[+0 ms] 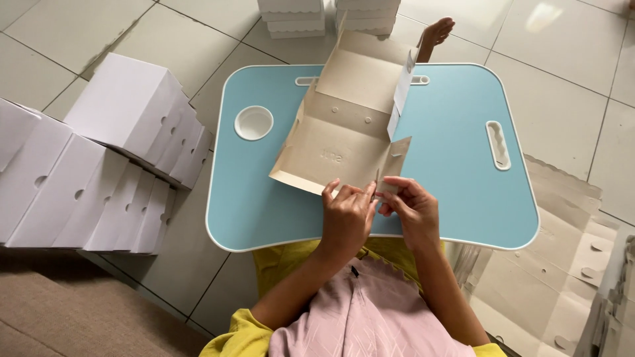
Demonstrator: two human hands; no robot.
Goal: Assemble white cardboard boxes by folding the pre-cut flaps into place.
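1. Head view, at the desk: My left hand (345, 215) and right hand (409, 208) meet at the near corner of a half-folded cardboard box (344, 125), which lies open on the blue lap desk (456, 145), its plain brown inside facing up. Working at the near edge keeps the corner close to me.

2. Head view, the grip: Both grips are pinched shut on the box's near corner flap, left fingers (360, 193) pressing from one side, right fingers (391, 188) from the other. I judge that the two-sided pinch holds the short side flap upright against the front wall.

3. Head view, the box itself: The far panel and the right-hand flap stand up from the base, while the left side lies lower. The box sits near the middle of the desk, beside the round white cup recess (253, 122), and partly covers the far slot.

4. Head view, the surroundings: Finished white boxes (99, 165) are stacked in rows on the tiled floor (555, 39) to my left, more white boxes (327, 16) stand beyond the desk, and flat unfolded cardboard blanks (562, 264) lie within reach on my right.
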